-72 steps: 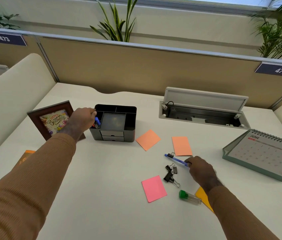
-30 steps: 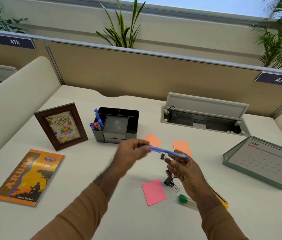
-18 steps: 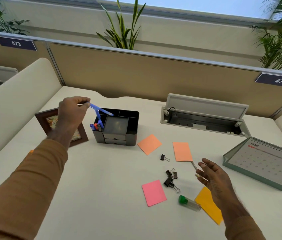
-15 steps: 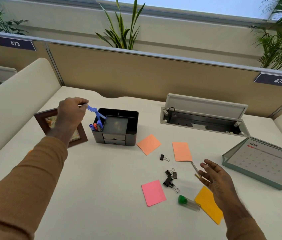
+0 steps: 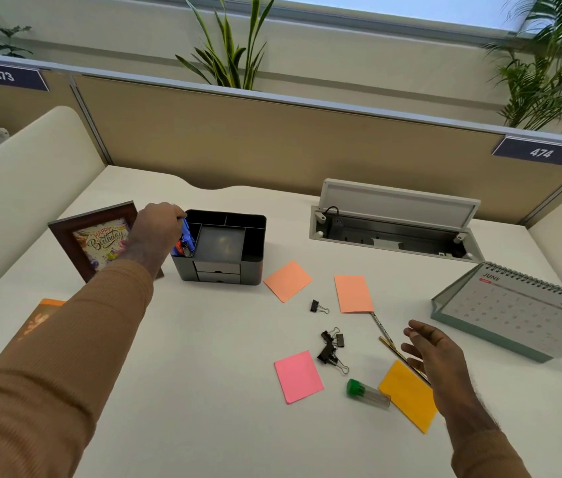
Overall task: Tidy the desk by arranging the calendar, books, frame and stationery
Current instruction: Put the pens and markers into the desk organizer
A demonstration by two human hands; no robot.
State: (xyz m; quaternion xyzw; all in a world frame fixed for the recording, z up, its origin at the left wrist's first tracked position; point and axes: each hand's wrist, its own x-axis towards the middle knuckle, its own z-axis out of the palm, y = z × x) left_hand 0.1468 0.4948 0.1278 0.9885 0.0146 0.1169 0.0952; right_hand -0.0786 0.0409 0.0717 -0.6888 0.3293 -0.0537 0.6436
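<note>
- Blue pen (image 5: pixel 185 226) — upright in the black organizer's (image 5: pixel 238 250) left compartment, among other pens.
- Left hand (image 5: pixel 155 229) apparently pinches its top.
- Right hand (image 5: pixel 435 353) — fingers spread, empty, above pencils (image 5: pixel 385 334).

Single head-worn wide-angle view, looking forward and down.
It sits close above the worktop (image 5: pixel 203 357), facing the far partition (image 5: pixel 272 150), both forearms reaching in from below.

Four sticky notes (image 5: pixel 287 280), two pencils (image 5: pixel 381 327), one calendar (image 5: pixel 521 312).
</note>
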